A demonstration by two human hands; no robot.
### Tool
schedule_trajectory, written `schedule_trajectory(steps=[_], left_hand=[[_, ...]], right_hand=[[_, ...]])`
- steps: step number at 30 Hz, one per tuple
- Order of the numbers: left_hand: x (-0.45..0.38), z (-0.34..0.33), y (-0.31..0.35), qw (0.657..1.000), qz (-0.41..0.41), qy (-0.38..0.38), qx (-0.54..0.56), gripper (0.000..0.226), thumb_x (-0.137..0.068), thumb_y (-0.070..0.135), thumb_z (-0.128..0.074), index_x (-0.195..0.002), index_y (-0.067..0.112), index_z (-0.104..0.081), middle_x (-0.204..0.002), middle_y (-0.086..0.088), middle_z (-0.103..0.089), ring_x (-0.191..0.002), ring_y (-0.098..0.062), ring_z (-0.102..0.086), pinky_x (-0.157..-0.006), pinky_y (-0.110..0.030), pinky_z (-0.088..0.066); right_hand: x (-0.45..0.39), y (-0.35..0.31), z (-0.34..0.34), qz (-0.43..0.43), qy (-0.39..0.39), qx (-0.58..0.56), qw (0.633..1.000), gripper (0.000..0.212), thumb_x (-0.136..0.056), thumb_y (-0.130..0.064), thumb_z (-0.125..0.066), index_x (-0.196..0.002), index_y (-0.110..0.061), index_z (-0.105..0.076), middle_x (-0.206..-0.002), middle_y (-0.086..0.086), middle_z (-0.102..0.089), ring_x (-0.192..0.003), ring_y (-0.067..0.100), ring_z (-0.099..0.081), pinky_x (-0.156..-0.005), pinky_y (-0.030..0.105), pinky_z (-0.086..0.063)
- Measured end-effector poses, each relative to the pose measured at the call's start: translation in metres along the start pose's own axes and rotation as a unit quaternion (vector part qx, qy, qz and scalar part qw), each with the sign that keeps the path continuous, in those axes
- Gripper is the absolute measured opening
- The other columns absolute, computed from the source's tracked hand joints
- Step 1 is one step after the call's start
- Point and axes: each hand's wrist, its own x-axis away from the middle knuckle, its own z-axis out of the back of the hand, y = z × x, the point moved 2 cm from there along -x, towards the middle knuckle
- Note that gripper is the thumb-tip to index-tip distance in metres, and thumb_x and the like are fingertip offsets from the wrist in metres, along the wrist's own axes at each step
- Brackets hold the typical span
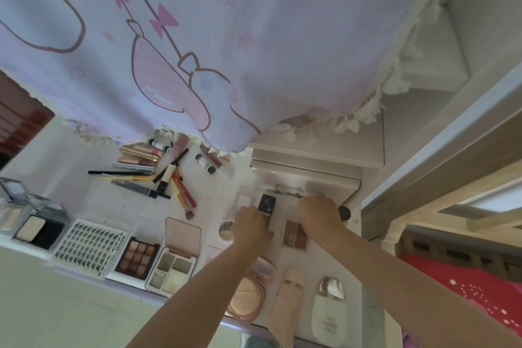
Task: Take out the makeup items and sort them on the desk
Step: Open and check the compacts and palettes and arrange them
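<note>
Left hand (pixel 250 223): back toward the camera, fingers curled down at a small black square compact (pixel 267 203) just beyond the knuckles. Whether it grasps anything cannot be told; the fingertips are hidden.

Right hand (pixel 319 210): fingers folded over a dark round-ended item (pixel 344 212), probably a brush or cap, projecting at its right side. It appears to hold it, beside a slim metal tool (pixel 288 192) lying near the desk's back edge.

Between and below the hands: a small four-pan blush palette (pixel 295 234), a round white compact (pixel 226 230) half hidden by the left wrist.

Desk (pixel 118 203), sorted groups: palettes in a row along the near edge, including a nine-pan brown eyeshadow palette (pixel 137 258), an open pink-lidded palette (pixel 176 260) and a false-lash tray (pixel 90 248); pencils, brushes and lip tubes (pixel 158 167) clustered at the back under the printed curtain (pixel 197 37); pink cushion compact (pixel 248 297) and white bottle (pixel 329 308) nearest.

Handling note: set each piece down flat beside its like, lifting rather than sliding, since neighbours lie close.

Legible writing: "XOXO" on the lash tray's edge. Other labels too blurred to read.
</note>
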Motion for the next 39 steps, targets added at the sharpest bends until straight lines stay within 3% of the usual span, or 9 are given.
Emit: schedule_trajectory(steps=[4, 8, 11, 14, 21, 25, 28, 36, 39], left_hand=[[-0.001, -0.008, 0.001, 0.999, 0.037, -0.031, -0.023, 0.038, -0.085, 0.019, -0.06, -0.12, 0.007, -0.05, -0.12, -0.007, -0.055, -0.111, -0.023, -0.055, -0.089, -0.032, -0.051], [-0.004, -0.005, 0.003, 0.998, 0.053, -0.024, -0.006, 0.03, -0.085, 0.011, -0.055, -0.115, 0.008, -0.055, -0.117, -0.006, -0.057, -0.108, -0.022, -0.058, -0.086, -0.032, -0.051], [-0.005, -0.001, 0.004, 0.999, 0.048, -0.02, -0.004, 0.027, -0.085, 0.009, -0.055, -0.112, 0.008, -0.057, -0.115, -0.006, -0.06, -0.107, -0.023, -0.059, -0.088, -0.032, -0.052], [-0.002, 0.006, 0.004, 1.0, 0.03, 0.007, 0.001, 0.025, -0.087, 0.01, -0.053, -0.111, 0.008, -0.057, -0.113, -0.007, -0.062, -0.106, -0.023, -0.06, -0.089, -0.03, -0.05], [0.021, 0.034, -0.017, 0.997, -0.031, 0.062, -0.02, 0.032, -0.082, 0.02, -0.06, -0.112, 0.012, -0.052, -0.109, -0.005, -0.056, -0.1, -0.02, -0.054, -0.08, -0.027, -0.045], [0.036, 0.062, -0.035, 0.99, -0.117, 0.075, -0.032, 0.03, -0.083, 0.019, -0.057, -0.112, 0.015, -0.052, -0.109, -0.003, -0.055, -0.093, -0.014, -0.047, -0.074, -0.021, -0.036], [0.04, 0.088, -0.047, 0.98, -0.18, 0.071, -0.043, 0.032, -0.083, 0.025, -0.057, -0.113, 0.015, -0.051, -0.11, -0.003, -0.053, -0.097, -0.016, -0.05, -0.072, -0.02, -0.032], [0.048, 0.143, -0.076, 0.918, -0.358, 0.145, -0.089, 0.073, -0.079, 0.057, -0.026, -0.117, 0.0, -0.053, -0.104, -0.017, -0.056, -0.081, -0.035, -0.062, -0.062, -0.04, -0.053], [0.058, 0.162, -0.079, 0.895, -0.396, 0.171, -0.111, 0.061, -0.09, 0.053, -0.035, -0.131, 0.008, -0.041, -0.122, -0.009, -0.049, -0.102, -0.027, -0.057, -0.089, -0.04, -0.042]], right_hand=[[0.006, -0.001, 0.001, 0.019, 0.035, 0.012, 0.999, 0.02, -0.075, 0.004, -0.059, -0.092, -0.002, -0.065, -0.098, 0.016, -0.064, -0.097, 0.025, -0.059, -0.075, 0.03, -0.046], [-0.004, 0.003, -0.003, 0.049, 0.085, 0.025, 0.995, 0.042, -0.003, -0.012, -0.084, -0.031, -0.012, -0.053, -0.036, 0.005, -0.051, -0.034, 0.018, -0.052, -0.038, 0.016, -0.039], [-0.002, 0.001, 0.005, 0.043, 0.021, 0.022, 0.999, 0.017, -0.075, 0.001, -0.059, -0.091, -0.003, -0.065, -0.099, 0.017, -0.064, -0.096, 0.026, -0.059, -0.08, 0.031, -0.044], [-0.007, 0.008, 0.003, 0.03, 0.041, -0.005, 0.999, 0.028, -0.086, 0.004, -0.042, -0.107, -0.004, -0.059, -0.115, 0.014, -0.058, -0.11, 0.028, -0.051, -0.089, 0.033, -0.04], [0.002, 0.009, 0.007, 0.037, 0.118, -0.041, 0.991, 0.023, -0.09, -0.008, -0.04, -0.101, -0.005, -0.06, -0.105, 0.011, -0.06, -0.101, 0.027, -0.054, -0.078, 0.029, -0.038], [0.006, 0.004, 0.016, 0.036, 0.148, -0.288, 0.945, 0.037, -0.093, -0.03, -0.034, -0.1, -0.007, -0.062, -0.097, 0.009, -0.063, -0.089, 0.025, -0.056, -0.074, 0.027, -0.041], [0.015, -0.015, 0.036, 0.078, 0.019, -0.486, 0.87, 0.032, -0.094, -0.028, -0.045, -0.125, -0.022, -0.049, -0.104, -0.005, -0.057, -0.092, 0.012, -0.056, -0.081, 0.023, -0.043], [0.018, -0.069, 0.088, -0.003, 0.114, -0.529, 0.841, 0.031, -0.097, -0.028, -0.037, -0.071, -0.018, -0.051, -0.035, -0.007, -0.048, -0.028, 0.0, -0.039, -0.039, 0.013, -0.029], [0.029, -0.078, 0.094, -0.009, 0.157, -0.568, 0.808, 0.03, -0.097, -0.024, -0.037, -0.071, -0.019, -0.051, -0.031, -0.013, -0.047, -0.028, -0.001, -0.041, -0.041, 0.012, -0.03]])
